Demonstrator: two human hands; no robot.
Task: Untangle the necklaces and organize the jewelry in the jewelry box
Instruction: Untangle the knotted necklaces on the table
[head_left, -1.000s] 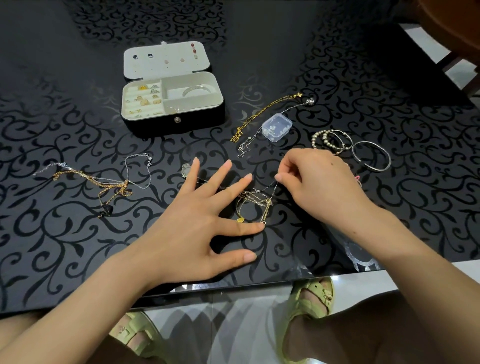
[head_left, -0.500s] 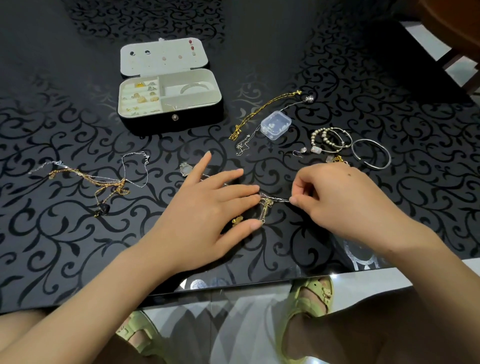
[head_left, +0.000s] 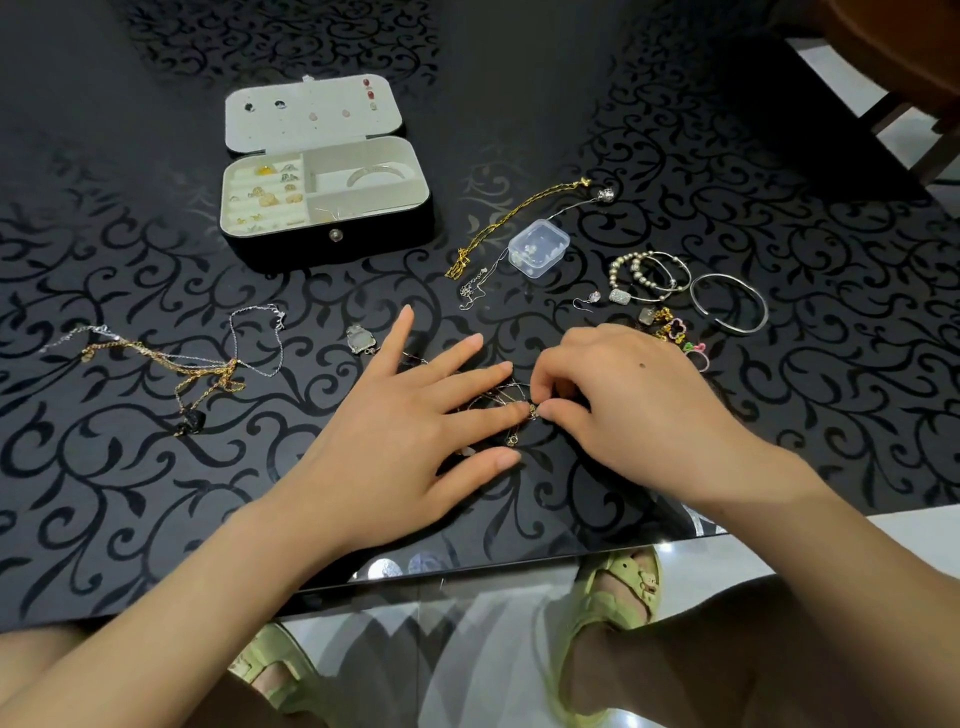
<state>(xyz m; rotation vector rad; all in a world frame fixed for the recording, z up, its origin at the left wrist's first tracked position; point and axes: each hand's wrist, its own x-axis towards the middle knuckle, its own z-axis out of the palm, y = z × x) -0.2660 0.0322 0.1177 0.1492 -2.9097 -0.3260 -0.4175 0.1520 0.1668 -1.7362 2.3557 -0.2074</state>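
A knot of thin tangled necklaces (head_left: 501, 402) lies on the black patterned table between my hands. My left hand (head_left: 410, 415) lies flat on it with straight, spread fingers pressing the chains down. My right hand (head_left: 623, 400) pinches a strand of the tangle at its fingertips, right beside my left fingertips. The open jewelry box (head_left: 324, 197) stands at the back left, with rings in its left slots, a bangle in a right compartment and earrings on the lid. A second tangle of gold and silver chains (head_left: 171, 364) lies at the left.
A gold chain (head_left: 511, 218) and a small clear plastic box (head_left: 538, 247) lie behind my hands. Beaded bracelets (head_left: 649, 275), a silver bangle (head_left: 730, 302) and small colourful charms (head_left: 675, 332) sit at the right. A pendant (head_left: 361, 339) lies by my left index finger. The table's front edge is close.
My left fingers drew together and now press on the tangle. My right hand slid down and left, bringing its pinched strand against my left fingertips.
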